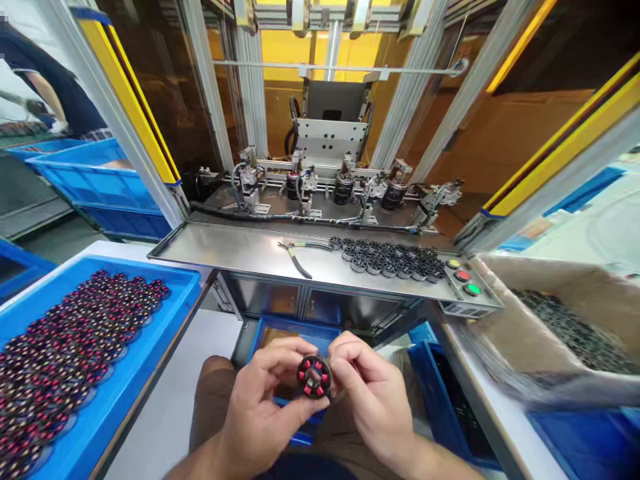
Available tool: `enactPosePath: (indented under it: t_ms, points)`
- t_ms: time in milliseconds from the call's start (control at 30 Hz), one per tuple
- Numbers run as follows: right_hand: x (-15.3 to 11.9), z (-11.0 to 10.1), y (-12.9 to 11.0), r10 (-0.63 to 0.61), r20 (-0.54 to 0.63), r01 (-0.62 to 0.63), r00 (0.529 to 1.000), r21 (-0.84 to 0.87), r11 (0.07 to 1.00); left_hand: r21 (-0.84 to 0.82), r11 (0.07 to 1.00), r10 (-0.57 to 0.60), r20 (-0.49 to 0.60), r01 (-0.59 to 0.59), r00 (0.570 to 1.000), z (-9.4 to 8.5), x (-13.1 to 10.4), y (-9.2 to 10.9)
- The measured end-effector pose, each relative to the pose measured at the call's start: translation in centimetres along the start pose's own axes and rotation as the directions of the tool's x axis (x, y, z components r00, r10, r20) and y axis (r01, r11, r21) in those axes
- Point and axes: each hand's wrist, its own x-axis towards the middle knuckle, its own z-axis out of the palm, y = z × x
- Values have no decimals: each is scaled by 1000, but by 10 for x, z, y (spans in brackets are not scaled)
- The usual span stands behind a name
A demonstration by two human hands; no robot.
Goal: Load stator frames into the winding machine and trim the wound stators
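Observation:
Above my lap, my left hand (pixel 273 400) grips a small round motor stator (pixel 314 377) between thumb and fingers. The stator has a black ring body with red coil windings around an open centre, and its face is tilted up toward me. My right hand (pixel 367 387) is closed in a pinch right at the stator's right edge. Whatever lies between those right fingertips is too small or hidden to make out. Below both hands is a blue bin (pixel 327 331), partly covered by them.
At left, a blue tray (pixel 183 277) holds many red-wound stators. On the metal bench (pixel 225 243) lie pliers (pixel 299 261) and a pile of black rings (pixel 390 259). A button box (pixel 473 289), a carton (pixel 500 267) of dark parts and a fixture machine surround me. A co-worker (pixel 60 87) stands far left.

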Motion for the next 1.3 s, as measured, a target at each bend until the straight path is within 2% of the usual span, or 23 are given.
enactPosePath:
  t_ms: [133,267,367,467,500,567,633,667,733,800,867,933,1000,1167,1300]
  points:
    - [-1,1,1,65,44,-67,997,63,996,35,999,-29,-1,29,1000,-2,-1,1]
    - [0,0,3,14,35,-16,999,73,997,-42,995,-95,24,96,995,-4,-4,2]
    - [2,-5,2,-135,59,137,989,-39,990,-220,959,-159,100,178,982,-9,-3,1]
    - [5,-13,-1,-353,173,384,920,-201,901,-425,854,-258,154,300,954,-13,2,-2]
    - [6,-17,-3,-406,218,452,887,-242,858,-454,812,-317,184,367,930,-13,5,-3]
    - [7,-23,-5,-467,299,546,832,-299,783,-452,705,-442,323,547,837,-12,8,-5]
    - [7,-29,-6,-492,352,599,796,-338,726,-415,612,-494,464,674,735,-10,9,-8]
    - [7,-31,-7,-502,374,619,780,-340,708,-411,593,-497,490,693,716,-9,9,-8]
    - [7,-35,-8,-520,409,649,750,-301,699,-428,616,-489,450,661,747,-7,8,-8]
    - [9,-40,-9,-503,439,637,745,-243,731,-439,655,-484,381,614,788,-6,9,-7]
    - [12,-44,-8,-454,433,578,779,-215,787,-433,673,-479,363,600,799,-7,9,-5]
    - [15,-46,-5,-417,368,504,831,-182,844,-419,680,-488,355,602,798,-8,10,-5]
    - [18,-46,-3,-409,300,462,862,-131,877,-412,679,-496,353,608,793,-8,10,-5]
    - [23,-41,-6,-435,380,516,816,-142,845,-400,674,-519,343,622,783,-8,11,-4]
    - [21,-39,-9,-456,384,550,803,-181,815,-406,673,-530,318,618,786,-8,10,-3]
